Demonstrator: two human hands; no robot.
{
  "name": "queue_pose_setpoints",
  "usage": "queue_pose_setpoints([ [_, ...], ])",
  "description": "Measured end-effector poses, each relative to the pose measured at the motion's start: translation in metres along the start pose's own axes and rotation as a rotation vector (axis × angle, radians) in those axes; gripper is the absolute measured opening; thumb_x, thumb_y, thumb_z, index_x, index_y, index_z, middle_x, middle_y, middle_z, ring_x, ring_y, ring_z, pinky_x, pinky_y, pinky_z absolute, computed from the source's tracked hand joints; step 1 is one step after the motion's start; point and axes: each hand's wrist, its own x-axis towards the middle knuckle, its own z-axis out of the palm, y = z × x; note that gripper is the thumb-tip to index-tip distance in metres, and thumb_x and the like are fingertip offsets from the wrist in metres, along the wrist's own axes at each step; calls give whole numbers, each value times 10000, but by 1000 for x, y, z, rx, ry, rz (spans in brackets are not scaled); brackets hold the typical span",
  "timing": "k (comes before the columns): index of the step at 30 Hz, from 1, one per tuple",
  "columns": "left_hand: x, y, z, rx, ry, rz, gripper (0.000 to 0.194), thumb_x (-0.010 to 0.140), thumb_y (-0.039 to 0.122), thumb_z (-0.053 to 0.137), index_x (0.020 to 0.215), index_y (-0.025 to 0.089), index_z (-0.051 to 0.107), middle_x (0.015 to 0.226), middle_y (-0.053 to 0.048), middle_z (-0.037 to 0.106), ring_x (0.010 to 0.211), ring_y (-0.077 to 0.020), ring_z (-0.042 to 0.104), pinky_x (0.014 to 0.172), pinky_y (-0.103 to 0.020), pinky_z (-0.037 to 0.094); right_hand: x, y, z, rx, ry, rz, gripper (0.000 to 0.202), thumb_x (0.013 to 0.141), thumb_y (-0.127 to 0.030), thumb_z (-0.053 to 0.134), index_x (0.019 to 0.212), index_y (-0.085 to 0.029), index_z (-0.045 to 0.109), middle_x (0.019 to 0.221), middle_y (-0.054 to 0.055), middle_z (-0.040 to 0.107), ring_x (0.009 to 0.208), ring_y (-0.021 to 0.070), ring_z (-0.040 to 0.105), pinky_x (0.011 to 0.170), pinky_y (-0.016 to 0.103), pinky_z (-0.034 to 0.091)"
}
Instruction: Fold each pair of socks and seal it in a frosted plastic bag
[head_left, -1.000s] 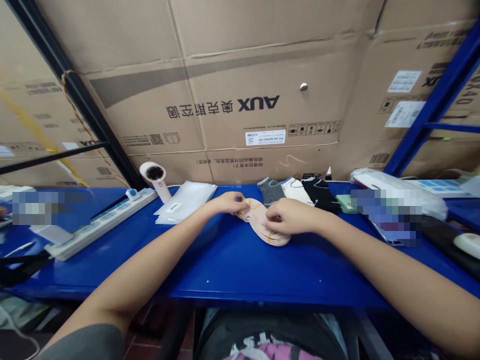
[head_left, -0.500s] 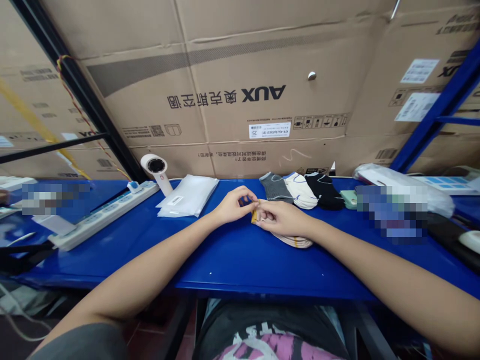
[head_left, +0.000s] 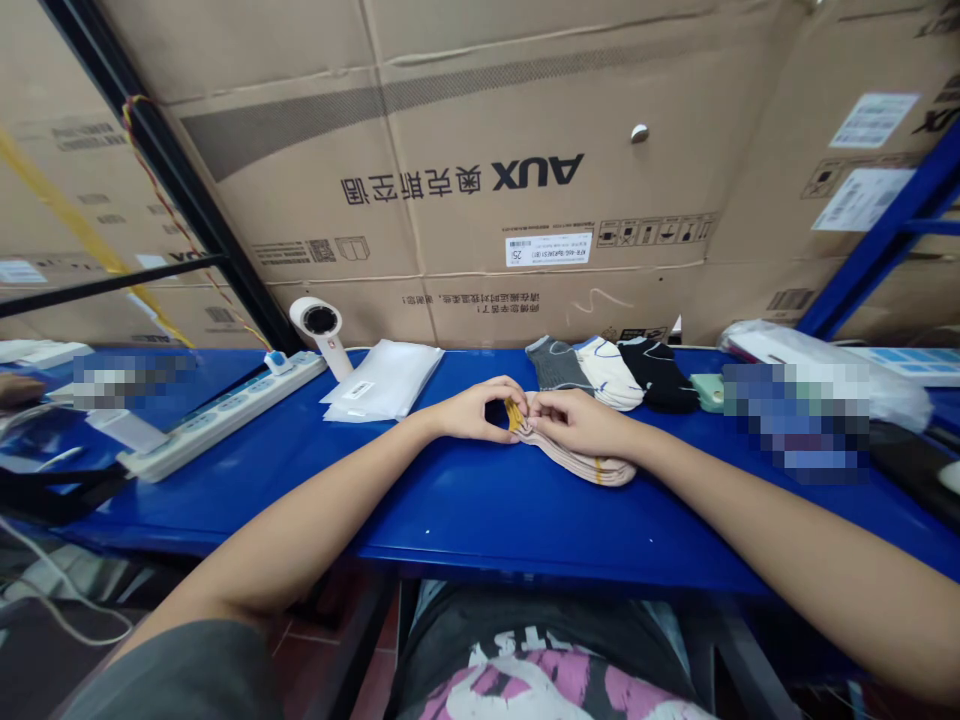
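Pale pink socks with yellow trim (head_left: 592, 463) lie stacked on the blue table (head_left: 450, 510), in front of the person's body. My left hand (head_left: 484, 410) curves its thumb and fingers around the yellow edge at the stack's left end. Pinched on the same end is my right hand (head_left: 562, 418), its fingertips close to those of the left. Just behind the right hand are folded grey socks (head_left: 555, 366), white socks (head_left: 609, 374) and black socks (head_left: 656, 375), side by side.
White plastic packets (head_left: 384, 380) and a small handheld fan (head_left: 321, 328) stand at the back left, beside a power strip (head_left: 225, 415). A green box (head_left: 707, 392) and a plastic-wrapped item (head_left: 810, 365) lie to the right. Large cartons (head_left: 465, 110) rise behind.
My left hand has closed in on the yellow edge, and my right hand's fingers have drawn into a pinch there, uncovering more of the pink socks. The view has shifted slightly.
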Motion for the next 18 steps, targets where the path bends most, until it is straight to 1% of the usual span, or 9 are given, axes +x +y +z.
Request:
queue_pose_setpoints([
  [4, -1, -3, -2, -42, -19, -20, 394, 724, 304, 808, 1083, 226, 666, 1201, -86, 585, 1167, -231, 569, 1088, -418, 394, 0, 4, -1, -63, 27, 0, 148, 922, -292, 494, 877, -194, 595, 705, -17, 580, 619, 137, 502, 601, 255, 364],
  [8, -1, -6, -3, -72, -34, -20, 372, 747, 327, 798, 1086, 232, 674, 1204, -82, 584, 1169, -220, 570, 1087, -403, 398, 0, 4, -1, -102, 78, 44, 171, 933, -308, 473, 856, -198, 580, 726, -8, 599, 626, 140, 504, 605, 257, 357],
  [10, -1, -7, -3, -77, -33, -7, 359, 761, 332, 787, 1088, 234, 675, 1204, -82, 583, 1164, -214, 571, 1084, -396, 401, 0, 2, -1, -68, 64, 50, 168, 930, -321, 486, 848, -202, 572, 726, -8, 604, 629, 140, 516, 605, 257, 367],
  [12, -1, -8, -2, -72, -30, 6, 357, 767, 327, 780, 1093, 232, 670, 1199, -84, 582, 1155, -211, 572, 1079, -395, 404, 0, -1, -1, -27, 33, 32, 144, 904, -343, 548, 861, -207, 565, 725, -14, 603, 637, 141, 532, 608, 254, 383],
  [15, -1, -9, -2, -57, -27, -15, 384, 749, 318, 792, 1100, 230, 662, 1199, -86, 578, 1155, -214, 570, 1080, -396, 402, -1, -4, -1, -25, -9, -7, 151, 866, -346, 618, 870, -212, 548, 722, -21, 591, 640, 140, 538, 605, 249, 391],
  [18, -1, -10, -2, -47, -29, -28, 414, 726, 315, 808, 1103, 232, 659, 1214, -83, 575, 1175, -218, 562, 1094, -397, 388, -1, -6, -1, -61, -9, -14, 122, 917, -317, 541, 862, -207, 551, 733, -9, 598, 642, 143, 539, 606, 255, 382],
])
